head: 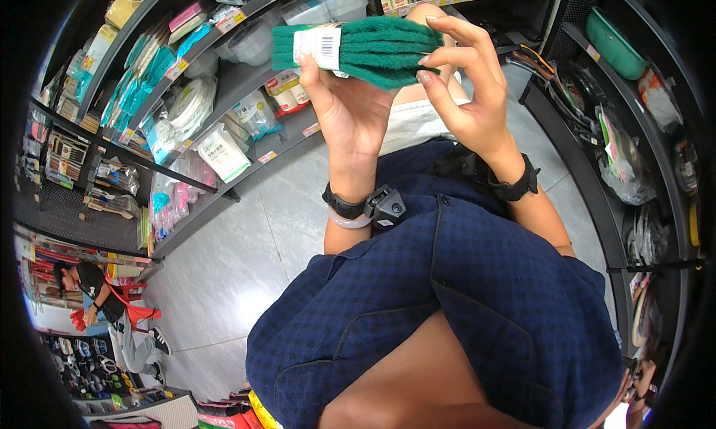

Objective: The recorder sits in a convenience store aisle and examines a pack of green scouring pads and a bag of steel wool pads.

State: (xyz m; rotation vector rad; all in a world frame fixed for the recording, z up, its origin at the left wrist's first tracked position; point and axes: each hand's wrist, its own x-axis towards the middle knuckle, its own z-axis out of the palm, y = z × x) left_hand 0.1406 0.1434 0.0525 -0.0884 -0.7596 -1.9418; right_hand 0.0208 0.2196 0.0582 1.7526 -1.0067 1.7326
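A stack of green scouring pads (386, 51), bound by a white paper band (318, 44) bearing a barcode and print, is held up in front of me. My left hand (355, 110) supports the stack from below, palm up, with the thumb pressed on the band. Its other fingers are hidden behind the pads. At the stack's right end, my right hand (475, 87) pinches the loose edge of a pad between thumb and fingertips. The layers fan slightly apart there. Both wrists wear black straps, the left one carrying a small camera-like device (386, 206).
Curved by the lens, a left shelf (291, 141) holds plastic food containers (324, 4), packaged gloves and disposable goods. The right shelf carries a green basin (615, 43) and wrapped pans (576, 87). A person (100, 294) sits on a red chair (140, 311) at far left.
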